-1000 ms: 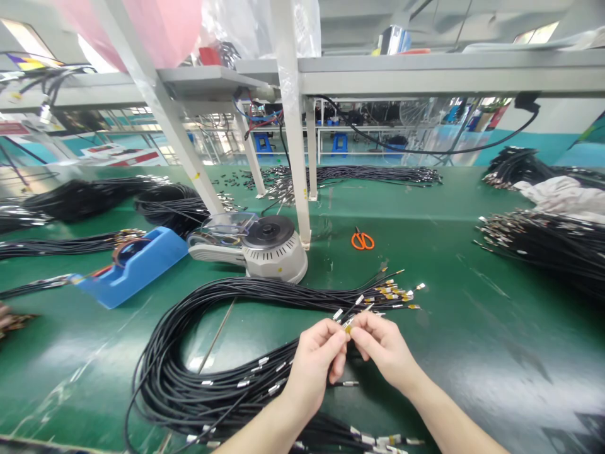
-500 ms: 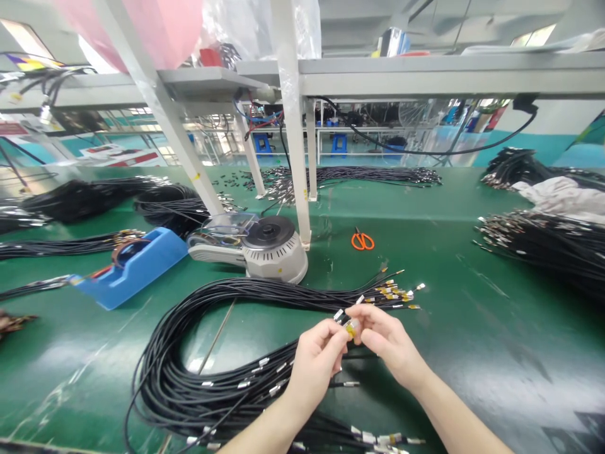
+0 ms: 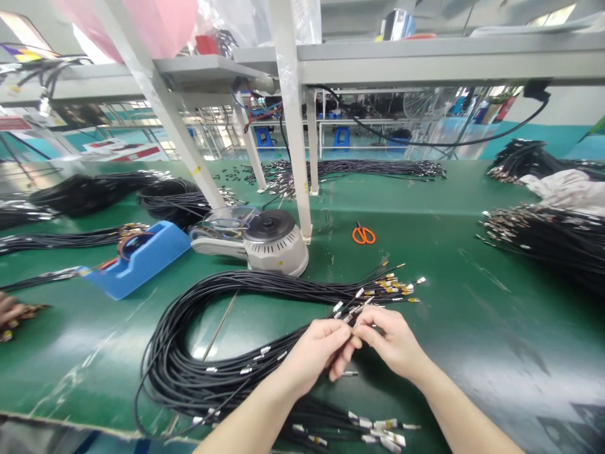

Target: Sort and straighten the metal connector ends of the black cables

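My left hand [image 3: 319,350] is closed in a pinch on a thin black cable, most of it hidden by the fingers. Against its fingertips, my right hand [image 3: 390,337] is pinched too, and what lies between its fingers is hidden. Under and around both hands runs a bundle of black cables [image 3: 172,334], bent in a U on the green table. White-labelled ends [image 3: 362,292] stick up just behind my fingers. Farther back is one set of cable ends with yellow tape and white labels [image 3: 392,287]; another set [image 3: 385,435] lies nearer me.
A round tape dispenser [image 3: 278,252] stands beyond the bundle, beside a shelf post [image 3: 293,126]. Left of it is a blue tape holder [image 3: 146,261]. Orange-handled scissors [image 3: 363,236] lie behind the hands. More cables [image 3: 558,246] are piled at right. Another person's hand [image 3: 12,312] shows at far left.
My fingertips have come together, and the yellow tape seen between them is now hidden. My right hand's fingers have closed into a pinch. The view has shifted slightly; another person's hand shows more at left.
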{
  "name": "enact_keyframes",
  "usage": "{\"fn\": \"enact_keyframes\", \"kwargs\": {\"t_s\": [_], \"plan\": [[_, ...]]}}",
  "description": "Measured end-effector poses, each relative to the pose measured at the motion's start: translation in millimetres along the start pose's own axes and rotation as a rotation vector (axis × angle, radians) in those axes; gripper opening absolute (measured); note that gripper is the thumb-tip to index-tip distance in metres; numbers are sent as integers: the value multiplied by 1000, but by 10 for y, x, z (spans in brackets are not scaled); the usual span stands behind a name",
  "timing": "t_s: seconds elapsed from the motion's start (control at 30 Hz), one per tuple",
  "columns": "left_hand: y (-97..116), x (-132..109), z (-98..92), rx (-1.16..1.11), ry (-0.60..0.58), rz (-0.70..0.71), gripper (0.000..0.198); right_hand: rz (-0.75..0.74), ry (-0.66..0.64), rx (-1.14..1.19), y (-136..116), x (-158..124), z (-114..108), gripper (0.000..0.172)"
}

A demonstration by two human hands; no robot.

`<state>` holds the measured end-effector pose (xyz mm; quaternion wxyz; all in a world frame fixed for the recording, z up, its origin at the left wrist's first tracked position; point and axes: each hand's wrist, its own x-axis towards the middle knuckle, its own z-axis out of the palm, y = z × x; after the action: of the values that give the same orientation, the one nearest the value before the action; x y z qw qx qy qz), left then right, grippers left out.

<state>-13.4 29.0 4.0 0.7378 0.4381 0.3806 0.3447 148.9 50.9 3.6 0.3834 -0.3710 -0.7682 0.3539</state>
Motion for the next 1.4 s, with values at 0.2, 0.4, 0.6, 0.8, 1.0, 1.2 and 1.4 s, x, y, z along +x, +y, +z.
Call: {"fn": "enact_keyframes", "kwargs": {"t_s": [0.2, 0.4, 0.6, 0.8, 1.0, 1.2, 1.4], "plan": [[175, -412, -267, 550, 207, 243, 31, 197, -149, 206, 75, -87, -200, 18], [55, -1200, -736, 822, 642, 299, 16, -25, -37, -275, -122, -100, -296, 12], [-198, -1407, -749, 975, 717, 388, 14, -344, -366, -743, -474, -19, 490, 18], [-341, -1257, -601, 1133, 621, 524, 13, -456, -463, -981, -551, 37, 983, 13], [-368, -1185, -571, 1208, 578, 566, 14, -506, -457, -971, -585, -41, 890, 15], [-258, -918, -224, 1349, 369, 606, 20, -304, -275, -1107, -548, -266, 429, 14], [-226, -445, 282, 1533, 171, 567, 18, -170, -189, -1048, -476, -491, 8, 16]]}}
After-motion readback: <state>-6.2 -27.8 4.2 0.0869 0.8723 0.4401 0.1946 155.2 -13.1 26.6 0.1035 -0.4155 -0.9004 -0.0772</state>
